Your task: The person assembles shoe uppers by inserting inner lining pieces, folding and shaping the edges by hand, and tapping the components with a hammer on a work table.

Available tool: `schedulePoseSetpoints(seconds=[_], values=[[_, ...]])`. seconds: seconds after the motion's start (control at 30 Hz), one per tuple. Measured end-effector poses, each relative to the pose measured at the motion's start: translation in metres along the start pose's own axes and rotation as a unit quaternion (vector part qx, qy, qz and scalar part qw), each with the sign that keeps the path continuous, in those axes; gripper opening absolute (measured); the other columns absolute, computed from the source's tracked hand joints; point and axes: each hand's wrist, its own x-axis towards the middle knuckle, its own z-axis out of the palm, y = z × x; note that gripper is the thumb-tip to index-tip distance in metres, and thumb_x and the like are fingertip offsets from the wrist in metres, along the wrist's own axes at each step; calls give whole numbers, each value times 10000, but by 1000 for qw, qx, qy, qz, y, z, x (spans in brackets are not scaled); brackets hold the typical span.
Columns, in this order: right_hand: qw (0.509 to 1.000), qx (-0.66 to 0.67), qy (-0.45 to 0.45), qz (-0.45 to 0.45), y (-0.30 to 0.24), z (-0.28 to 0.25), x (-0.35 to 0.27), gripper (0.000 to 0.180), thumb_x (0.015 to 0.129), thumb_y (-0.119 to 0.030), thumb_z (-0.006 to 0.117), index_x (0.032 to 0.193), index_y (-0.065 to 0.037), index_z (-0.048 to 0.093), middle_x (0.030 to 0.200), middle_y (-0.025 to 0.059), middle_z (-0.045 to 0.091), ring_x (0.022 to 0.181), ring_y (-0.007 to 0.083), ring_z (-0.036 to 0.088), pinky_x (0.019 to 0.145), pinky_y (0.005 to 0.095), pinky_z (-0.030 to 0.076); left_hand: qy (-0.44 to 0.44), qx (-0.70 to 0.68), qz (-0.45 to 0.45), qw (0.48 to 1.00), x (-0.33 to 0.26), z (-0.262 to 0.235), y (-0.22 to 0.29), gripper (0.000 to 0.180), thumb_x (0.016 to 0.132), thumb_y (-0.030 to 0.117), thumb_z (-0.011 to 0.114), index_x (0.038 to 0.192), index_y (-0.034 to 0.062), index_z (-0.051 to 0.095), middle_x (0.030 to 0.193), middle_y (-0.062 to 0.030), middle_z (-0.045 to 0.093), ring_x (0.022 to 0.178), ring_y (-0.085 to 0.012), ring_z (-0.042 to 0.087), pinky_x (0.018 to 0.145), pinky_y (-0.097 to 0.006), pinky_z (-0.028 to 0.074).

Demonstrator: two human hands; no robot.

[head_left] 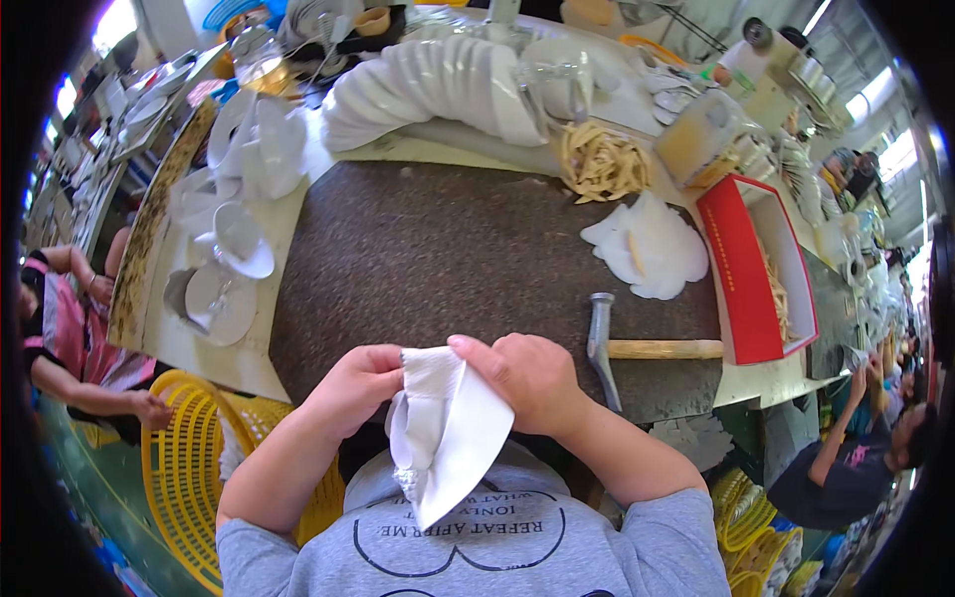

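Observation:
Both hands are closed on a white piece (460, 428) that looks like a shoe upper, held just past the board's near edge, in front of my grey shirt. My left hand (360, 383) pinches its upper left edge between thumb and fingers. My right hand (527, 380) grips the upper right side, thumb laid along the top and fingers curled under. The piece hangs down in a folded point, with a ribbed strip at its top and a gathered edge low on the left. A hammer (657, 349) with a wooden handle lies on the dark board (448, 259), right of my right hand.
A white irregular patch (657, 244) and a heap of tan strips (605, 164) lie at the board's right. Beyond stands a red box (736, 274). White pieces form a long stack (428, 90) at the back. A yellow basket (189, 468) and co-workers flank me.

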Motion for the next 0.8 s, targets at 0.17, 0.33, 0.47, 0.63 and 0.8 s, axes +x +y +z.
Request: schedulePoseSetpoints(seconds=[0.17, 0.33, 0.47, 0.63, 0.8], values=[[1000, -19, -15, -17, 2, -4, -13, 554, 797, -171, 610, 1342, -97, 542, 694, 6, 475, 601, 170, 528, 516, 315, 442, -11, 19, 17, 1000, -4, -1, -4, 181, 874, -19, 615, 1043, -21, 679, 928, -45, 696, 805, -108, 660, 710, -261, 538], [997, 26, 1, 78, 10, 6, -15, 540, 821, -126, 595, 1351, -108, 491, 823, 79, 606, 707, 265, 630, 608, 371, 503, 67, 95, 45, 992, -7, -12, 29, 148, 869, -14, 591, 978, -12, 691, 917, -55, 693, 804, -127, 641, 761, -265, 508], [895, 182, 15, 407, 36, 21, -4, 322, 976, -155, 489, 1276, -44, 457, 848, 179, 668, 728, 323, 671, 658, 399, 532, 289, 328, 418, 796, -16, -2, 41, 224, 887, -21, 516, 1027, 33, 682, 1062, -94, 653, 986, -196, 631, 847, -310, 506], [758, 401, -92, 505, 41, 21, 11, 499, 1029, -436, 416, 1195, 29, 489, 734, 139, 635, 581, 205, 629, 577, 337, 509, 216, 717, 475, 462, 13, 73, 17, 286, 832, 122, 548, 1080, 5, 631, 1037, -97, 640, 1039, -247, 608, 1113, -534, 319], [942, 63, -82, 321, 52, -46, 10, 458, 984, -451, 464, 1022, -48, 679, 952, 165, 691, 918, 337, 654, 795, 447, 509, 179, 728, 436, 498, 37, 31, -3, 237, 786, 122, 564, 993, 25, 625, 909, -68, 608, 914, -228, 602, 1124, -550, 304]])
